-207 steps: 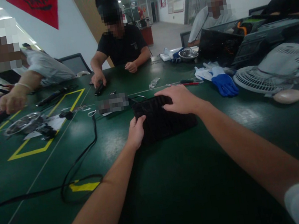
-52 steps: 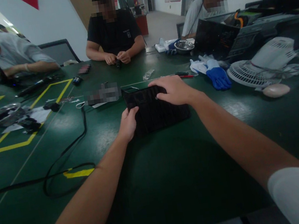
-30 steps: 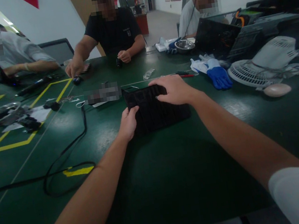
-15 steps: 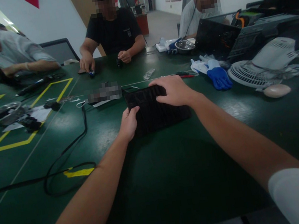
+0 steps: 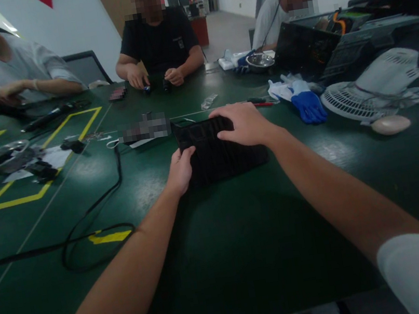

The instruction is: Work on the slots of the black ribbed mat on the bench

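Note:
A flat, dark, rectangular black pouch (image 5: 225,160), apparently of soft fabric with folds across its front, lies on the green table in front of me. My left hand (image 5: 182,169) grips its left edge, thumb on the near face and the other fingers hidden behind. Over the top edge curls my right hand (image 5: 244,123), its thumb on the face and its fingers reaching to the far side. What the pouch contains, if anything, is hidden.
Blue-and-white gloves (image 5: 306,103), a white fan (image 5: 365,94) and a metal bowl (image 5: 260,61) lie to the right. A black cable (image 5: 95,208) loops at left, near yellow tape outlines (image 5: 12,206). A person in black (image 5: 160,41) sits opposite, handling small objects.
My hands keep their hold on the pouch with barely any movement. Across the table, the person in black has drawn one hand towards the other; the person at left has shifted their arms.

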The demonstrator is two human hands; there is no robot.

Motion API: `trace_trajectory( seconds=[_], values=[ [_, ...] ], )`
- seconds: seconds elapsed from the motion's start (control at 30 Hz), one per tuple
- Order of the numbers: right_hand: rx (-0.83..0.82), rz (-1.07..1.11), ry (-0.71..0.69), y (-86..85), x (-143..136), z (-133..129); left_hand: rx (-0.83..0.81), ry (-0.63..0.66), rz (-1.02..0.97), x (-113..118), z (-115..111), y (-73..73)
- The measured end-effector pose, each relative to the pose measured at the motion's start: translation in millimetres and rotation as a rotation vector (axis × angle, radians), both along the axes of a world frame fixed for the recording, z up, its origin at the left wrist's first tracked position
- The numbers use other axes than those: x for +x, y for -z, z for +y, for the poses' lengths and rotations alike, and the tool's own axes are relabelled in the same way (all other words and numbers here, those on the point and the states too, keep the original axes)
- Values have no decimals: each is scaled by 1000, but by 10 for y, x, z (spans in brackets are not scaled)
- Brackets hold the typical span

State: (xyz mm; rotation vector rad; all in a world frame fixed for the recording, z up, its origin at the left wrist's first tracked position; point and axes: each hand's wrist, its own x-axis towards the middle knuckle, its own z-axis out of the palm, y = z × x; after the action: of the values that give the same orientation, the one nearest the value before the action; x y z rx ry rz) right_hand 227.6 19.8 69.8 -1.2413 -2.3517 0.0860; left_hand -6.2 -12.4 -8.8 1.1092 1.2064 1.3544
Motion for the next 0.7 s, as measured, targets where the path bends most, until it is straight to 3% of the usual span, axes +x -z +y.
trace_trajectory(
  seconds=[0.7],
  values=[
    [-31, 17, -23, -22, 29, 18, -10, 3, 5, -2, 1, 4]
  ],
)
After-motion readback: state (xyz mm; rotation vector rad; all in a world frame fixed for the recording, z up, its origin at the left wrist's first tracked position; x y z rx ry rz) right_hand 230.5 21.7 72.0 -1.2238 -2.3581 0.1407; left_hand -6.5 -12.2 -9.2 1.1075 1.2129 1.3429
